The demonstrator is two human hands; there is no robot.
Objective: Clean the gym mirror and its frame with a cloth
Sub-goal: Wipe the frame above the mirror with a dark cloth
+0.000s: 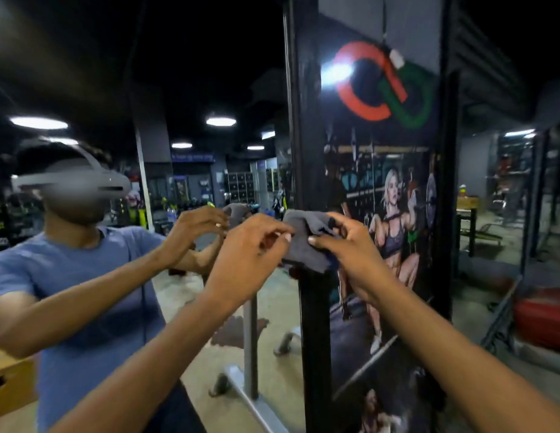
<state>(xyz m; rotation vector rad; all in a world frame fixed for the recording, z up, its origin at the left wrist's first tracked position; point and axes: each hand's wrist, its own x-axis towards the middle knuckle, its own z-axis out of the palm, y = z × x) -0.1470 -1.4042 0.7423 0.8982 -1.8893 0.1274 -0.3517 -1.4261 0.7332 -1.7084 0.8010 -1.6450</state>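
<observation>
I hold a soft grey cloth (306, 242), bunched and creased, up against the mirror's black frame (313, 323), a flat vertical bar with a dull sheen. My right hand (347, 248) grips the cloth, fingers curled into its folds and thumb pressed on the front. My left hand (253, 245) is just beside it with fingers bent, the fingertips pinching the cloth's near edge. The mirror (184, 295) to the left of the frame is smooth glass showing my reflection in a blue T-shirt. Right of the frame stands a glossy printed poster panel (394, 195) with a red and green looped logo.
</observation>
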